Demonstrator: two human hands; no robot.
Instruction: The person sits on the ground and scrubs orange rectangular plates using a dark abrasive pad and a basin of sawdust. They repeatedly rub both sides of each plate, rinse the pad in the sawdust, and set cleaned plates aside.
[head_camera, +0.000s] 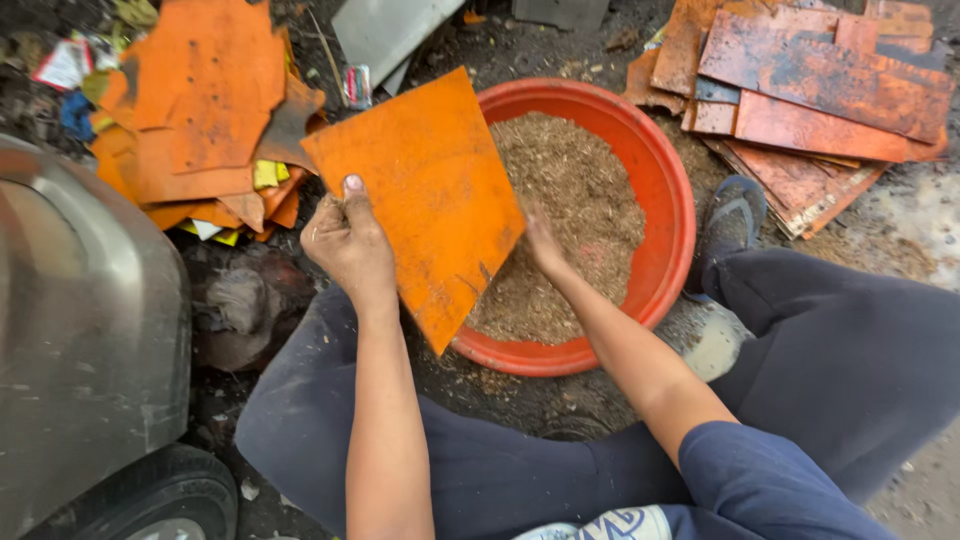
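Nearest, the person's dark-trousered knees frame the scene, and both forearms reach forward. The left hand (348, 240) is closed on the edge of an orange metal sheet (425, 190), thumb pressed on top, holding it tilted over the red basin (672, 215). The right hand (541, 245) is mostly hidden behind the sheet; I cannot tell how it grips. The sheet covers part of the sawdust-like fill (580, 200). Beyond lie a stack of rusty plates (810, 90) and orange scraps (205, 100), both cut off by the frame.
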